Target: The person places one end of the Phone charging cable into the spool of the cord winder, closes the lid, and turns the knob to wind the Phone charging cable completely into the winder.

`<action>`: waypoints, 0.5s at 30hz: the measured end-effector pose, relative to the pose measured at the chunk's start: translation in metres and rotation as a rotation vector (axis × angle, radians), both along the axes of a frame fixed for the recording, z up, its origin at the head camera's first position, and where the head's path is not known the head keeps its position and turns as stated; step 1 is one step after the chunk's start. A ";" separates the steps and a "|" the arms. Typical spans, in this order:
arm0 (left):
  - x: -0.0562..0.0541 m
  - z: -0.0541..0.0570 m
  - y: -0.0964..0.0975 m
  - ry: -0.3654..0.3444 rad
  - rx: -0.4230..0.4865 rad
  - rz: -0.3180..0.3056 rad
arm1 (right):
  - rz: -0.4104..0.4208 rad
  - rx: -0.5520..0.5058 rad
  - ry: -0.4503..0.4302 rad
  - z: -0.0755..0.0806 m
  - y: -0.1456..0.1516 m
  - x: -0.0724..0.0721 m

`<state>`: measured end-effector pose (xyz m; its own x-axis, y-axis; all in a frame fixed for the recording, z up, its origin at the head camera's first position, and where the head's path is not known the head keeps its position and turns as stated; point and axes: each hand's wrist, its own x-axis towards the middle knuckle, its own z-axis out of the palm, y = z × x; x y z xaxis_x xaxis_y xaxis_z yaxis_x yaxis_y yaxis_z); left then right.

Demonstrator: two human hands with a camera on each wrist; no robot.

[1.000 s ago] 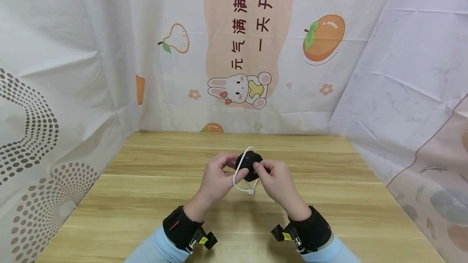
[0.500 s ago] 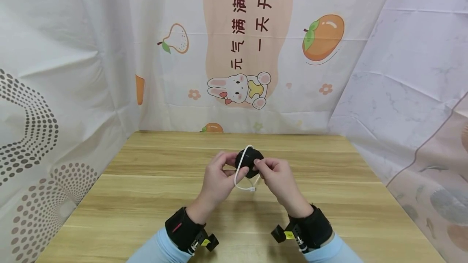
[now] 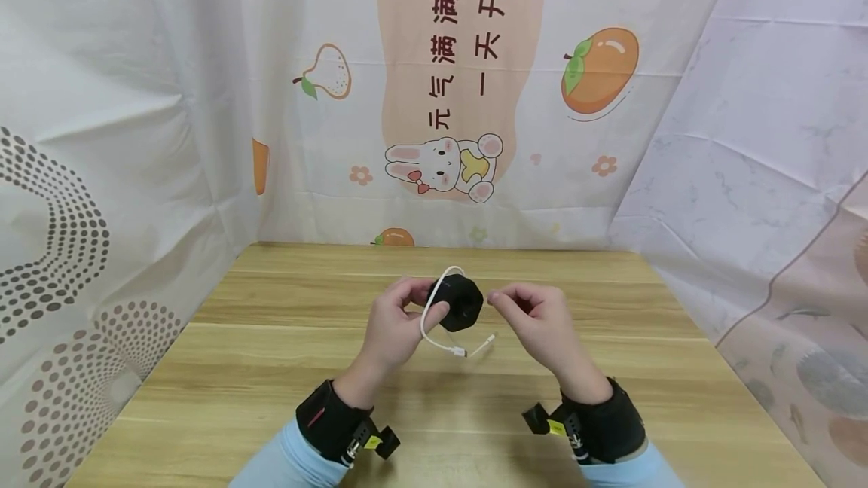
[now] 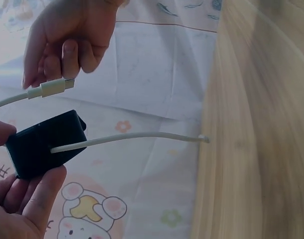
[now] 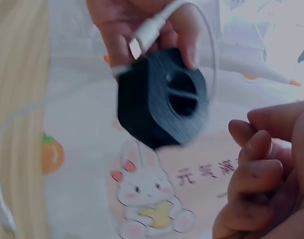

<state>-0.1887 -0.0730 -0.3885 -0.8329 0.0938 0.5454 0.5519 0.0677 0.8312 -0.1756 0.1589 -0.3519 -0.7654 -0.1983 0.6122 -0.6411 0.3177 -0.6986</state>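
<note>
My left hand grips a black hexagonal block between thumb and fingers, held up above the table. A round hole shows in its face in the right wrist view. A white charging cable loops over the block, beside the left thumb. One cable plug hangs free near the block, its metal tip showing. The other end dangles apart from it. My right hand is just to the right of the block, not touching it. Its fingers are curled, thumb and forefinger tips close together, with nothing visible between them.
A wood-grain table lies beneath both hands. Printed fabric hangs behind it, with more fabric at the left and right sides. Each wrist wears a black strap with a small camera.
My right hand has come off the block and moved right. The left hand has shifted slightly left with the block, turning its holed face more into view. The cable's ends have spread apart.
</note>
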 end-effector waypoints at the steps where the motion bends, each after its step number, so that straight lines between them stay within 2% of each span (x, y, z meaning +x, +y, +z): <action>1: 0.000 0.001 -0.001 -0.003 0.000 0.007 | 0.005 0.014 0.043 0.001 0.002 0.000; 6: -0.003 0.004 -0.008 -0.027 0.018 0.014 | -0.015 0.163 0.214 0.008 0.012 0.002; 12: -0.005 0.006 -0.012 -0.074 0.004 0.013 | -0.083 0.317 0.353 0.010 0.019 0.001; 15: -0.005 0.007 -0.013 -0.113 0.001 -0.019 | -0.111 0.380 0.411 0.009 0.021 0.000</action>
<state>-0.1933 -0.0862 -0.3818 -0.8870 0.1095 0.4486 0.4562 0.0567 0.8881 -0.1754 0.1803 -0.3428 -0.5084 -0.3951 0.7652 -0.7844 0.5791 -0.2222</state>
